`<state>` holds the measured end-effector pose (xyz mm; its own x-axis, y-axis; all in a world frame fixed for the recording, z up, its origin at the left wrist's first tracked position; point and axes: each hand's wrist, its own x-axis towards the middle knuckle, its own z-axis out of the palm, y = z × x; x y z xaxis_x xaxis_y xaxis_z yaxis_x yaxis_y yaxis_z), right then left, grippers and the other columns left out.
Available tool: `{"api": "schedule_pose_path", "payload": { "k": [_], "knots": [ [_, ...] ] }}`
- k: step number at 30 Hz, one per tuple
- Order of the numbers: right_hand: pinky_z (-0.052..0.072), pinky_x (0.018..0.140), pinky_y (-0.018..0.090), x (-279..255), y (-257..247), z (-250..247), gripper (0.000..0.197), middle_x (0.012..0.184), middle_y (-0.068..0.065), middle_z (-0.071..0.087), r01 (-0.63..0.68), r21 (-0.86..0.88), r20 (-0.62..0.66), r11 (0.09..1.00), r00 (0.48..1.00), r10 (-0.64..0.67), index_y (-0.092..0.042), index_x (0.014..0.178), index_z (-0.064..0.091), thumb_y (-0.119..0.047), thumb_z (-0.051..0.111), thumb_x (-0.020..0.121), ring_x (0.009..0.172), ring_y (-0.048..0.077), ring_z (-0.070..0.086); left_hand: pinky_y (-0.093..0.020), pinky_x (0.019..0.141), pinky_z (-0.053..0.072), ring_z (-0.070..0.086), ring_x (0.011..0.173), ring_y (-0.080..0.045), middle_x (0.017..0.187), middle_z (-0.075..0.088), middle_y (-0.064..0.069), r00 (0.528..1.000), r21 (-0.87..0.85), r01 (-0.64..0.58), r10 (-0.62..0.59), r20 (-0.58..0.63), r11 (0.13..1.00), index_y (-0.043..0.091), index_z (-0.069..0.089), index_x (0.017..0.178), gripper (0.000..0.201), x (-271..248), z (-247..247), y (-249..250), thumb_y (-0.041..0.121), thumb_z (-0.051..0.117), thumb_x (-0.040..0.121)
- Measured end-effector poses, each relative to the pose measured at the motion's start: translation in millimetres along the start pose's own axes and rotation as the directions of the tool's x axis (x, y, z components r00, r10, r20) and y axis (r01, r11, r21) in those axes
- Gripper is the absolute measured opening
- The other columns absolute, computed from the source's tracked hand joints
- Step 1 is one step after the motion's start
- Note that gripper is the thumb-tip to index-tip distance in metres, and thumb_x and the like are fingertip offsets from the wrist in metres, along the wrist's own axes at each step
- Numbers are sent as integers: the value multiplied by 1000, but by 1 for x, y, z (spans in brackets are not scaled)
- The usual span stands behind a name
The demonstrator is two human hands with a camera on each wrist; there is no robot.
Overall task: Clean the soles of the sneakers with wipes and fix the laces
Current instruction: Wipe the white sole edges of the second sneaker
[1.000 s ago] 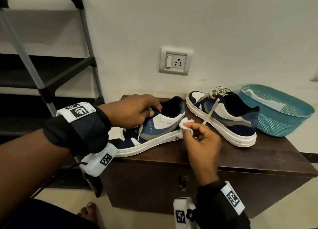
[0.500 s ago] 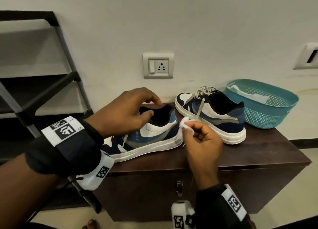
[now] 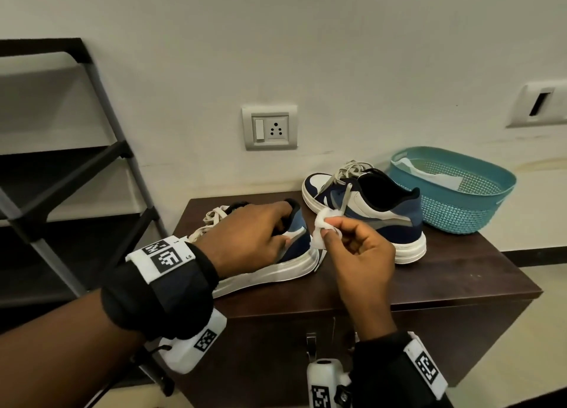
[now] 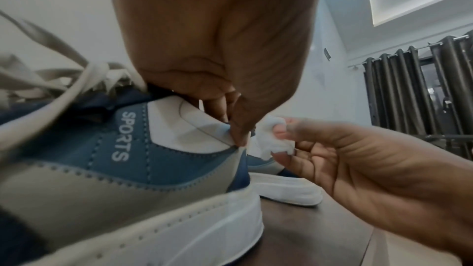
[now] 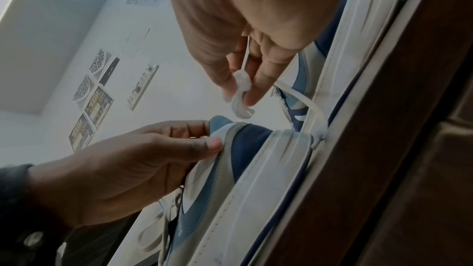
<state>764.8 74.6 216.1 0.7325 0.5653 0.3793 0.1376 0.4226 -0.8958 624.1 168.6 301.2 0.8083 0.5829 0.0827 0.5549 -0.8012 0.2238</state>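
Left hand (image 3: 245, 238) fingers grip the heel collar of the "SPORTS" sneaker (image 4: 122, 149); right hand (image 3: 359, 254) fingers pinch a wipe (image 3: 322, 232).

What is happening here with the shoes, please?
A person is cleaning a pair of sneakers on a dark wooden cabinet. The left hand holds the near sneaker at its heel collar, while the right hand pinches a crumpled white wipe just above that heel. The other sneaker stands behind, its laces loose, beside a teal basket.
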Motion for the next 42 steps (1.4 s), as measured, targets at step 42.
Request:
{"api": "schedule_pose_path", "payload": {
  "k": [42],
  "knots": [
    [49, 77, 7, 9, -1, -6, 31, 93, -18, 73, 188, -372, 280, 909, 956, -84, -33, 100, 75, -5, 71, 88, 91, -3, 68, -34, 81, 50, 61, 88, -11, 94, 64, 11, 987, -67, -83, 91, 129, 994, 24, 52, 129, 34, -17, -14, -17, 25, 65, 97]
  ]
}}
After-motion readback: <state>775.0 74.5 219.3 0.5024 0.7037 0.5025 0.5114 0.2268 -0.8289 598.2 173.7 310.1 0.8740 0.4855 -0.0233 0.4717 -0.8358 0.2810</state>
